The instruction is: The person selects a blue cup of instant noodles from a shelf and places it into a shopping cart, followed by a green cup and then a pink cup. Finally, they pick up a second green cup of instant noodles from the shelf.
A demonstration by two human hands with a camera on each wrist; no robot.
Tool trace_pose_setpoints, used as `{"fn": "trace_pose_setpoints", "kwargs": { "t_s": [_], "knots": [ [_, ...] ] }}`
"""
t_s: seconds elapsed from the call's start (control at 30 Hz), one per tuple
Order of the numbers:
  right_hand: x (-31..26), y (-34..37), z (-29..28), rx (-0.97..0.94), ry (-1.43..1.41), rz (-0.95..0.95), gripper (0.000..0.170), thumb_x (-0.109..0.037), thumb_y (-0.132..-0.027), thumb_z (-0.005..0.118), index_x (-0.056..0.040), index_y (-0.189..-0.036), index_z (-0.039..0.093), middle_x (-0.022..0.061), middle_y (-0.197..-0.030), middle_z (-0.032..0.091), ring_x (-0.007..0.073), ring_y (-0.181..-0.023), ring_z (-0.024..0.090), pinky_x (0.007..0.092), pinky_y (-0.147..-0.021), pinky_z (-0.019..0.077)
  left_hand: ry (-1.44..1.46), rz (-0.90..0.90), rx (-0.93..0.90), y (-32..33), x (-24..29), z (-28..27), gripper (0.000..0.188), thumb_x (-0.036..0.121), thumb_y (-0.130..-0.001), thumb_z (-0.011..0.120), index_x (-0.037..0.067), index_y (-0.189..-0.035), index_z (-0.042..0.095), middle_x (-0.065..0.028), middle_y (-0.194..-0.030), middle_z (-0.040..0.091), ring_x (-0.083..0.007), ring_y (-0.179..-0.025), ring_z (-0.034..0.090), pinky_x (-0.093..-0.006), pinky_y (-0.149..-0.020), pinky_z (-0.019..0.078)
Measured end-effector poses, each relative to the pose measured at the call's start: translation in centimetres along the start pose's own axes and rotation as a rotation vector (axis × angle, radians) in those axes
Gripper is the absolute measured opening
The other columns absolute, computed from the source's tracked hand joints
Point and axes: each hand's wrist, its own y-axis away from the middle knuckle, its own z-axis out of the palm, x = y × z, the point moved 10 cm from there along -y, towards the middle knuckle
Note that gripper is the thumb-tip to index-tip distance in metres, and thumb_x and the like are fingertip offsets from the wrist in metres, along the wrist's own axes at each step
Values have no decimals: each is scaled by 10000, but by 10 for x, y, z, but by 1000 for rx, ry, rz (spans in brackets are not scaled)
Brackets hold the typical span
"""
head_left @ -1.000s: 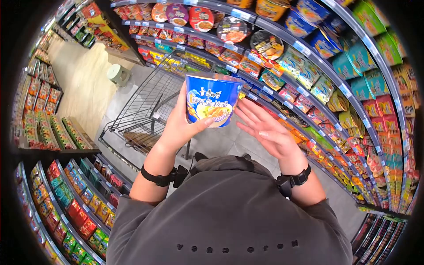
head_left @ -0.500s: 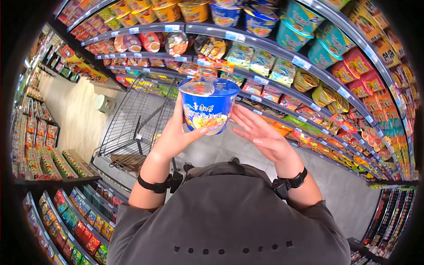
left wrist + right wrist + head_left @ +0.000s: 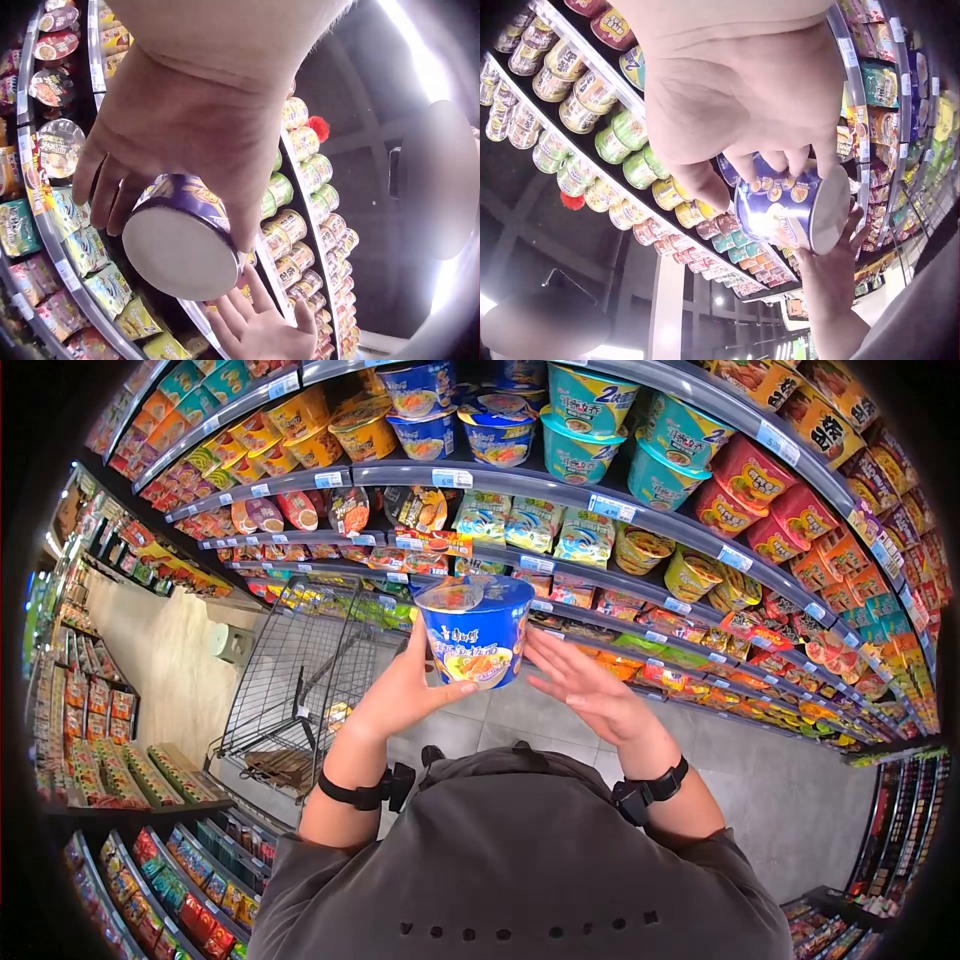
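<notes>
A blue instant noodle cup [image 3: 478,645] with a clear-looking lid is held up in front of the chest, its printed front toward the head camera. My left hand [image 3: 388,695] grips it from the left side, thumb across the lower front. The left wrist view shows the cup's plain white base [image 3: 180,255] and the fingers curled behind its wall. Beside the cup's right wall, my right hand [image 3: 595,685] is held with its fingers extended, fingertips right at the side. In the right wrist view these fingers overlap the cup [image 3: 780,210].
Shelves packed with noodle cups and packets curve round ahead and to the right, with teal cups [image 3: 590,420] on an upper shelf. A wire shopping cart [image 3: 285,690] stands at the left. Beyond it, a small pale stool [image 3: 230,645] stands on the floor.
The head view has shifted, bringing more upper shelves into sight. The cup's top has turned toward the head camera and the cup sits lower in view. The left hand keeps its hold.
</notes>
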Motion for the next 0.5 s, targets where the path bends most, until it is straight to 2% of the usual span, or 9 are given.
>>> {"fn": "trace_pose_setpoints", "kwargs": {
  "t_s": [0.17,0.37,0.43,0.5],
  "knots": [
    [-2,5,-14,2,1,5,876,-203,-957,632,-20,-1663,148,132,-1751,109,302,-1622,87,520,-1269,163,-93,-83,-17,-9,-3,11,1177,288,-824,893,-16,-1624,85,-229,-1473,524,-311,-1290,595,-418,-1089,473],
    [-10,-16,-29,8,-6,-19,884,-185,-949,639,-31,-1667,147,126,-1755,90,299,-1623,74,526,-1272,150,-76,84,81,-32,10,1,1232,232,-784,913,-25,-1622,48,-228,-1461,524,-313,-1286,600,-410,-1077,483],
    [-21,-27,-28,-8,69,-56,897,-174,-940,647,-35,-1668,142,128,-1756,78,300,-1624,67,519,-1278,137,-93,115,193,-39,21,-13,1214,210,-771,910,-32,-1622,78,-229,-1473,512,-305,-1321,572,-411,-1100,461],
    [-30,-39,-31,2,100,-84,909,-172,-933,656,-33,-1668,140,127,-1756,79,300,-1624,69,514,-1281,130,-68,149,208,-52,24,-20,1188,202,-763,910,-38,-1614,116,-223,-1478,508,-300,-1338,551,-411,-1116,440]
  ]
}}
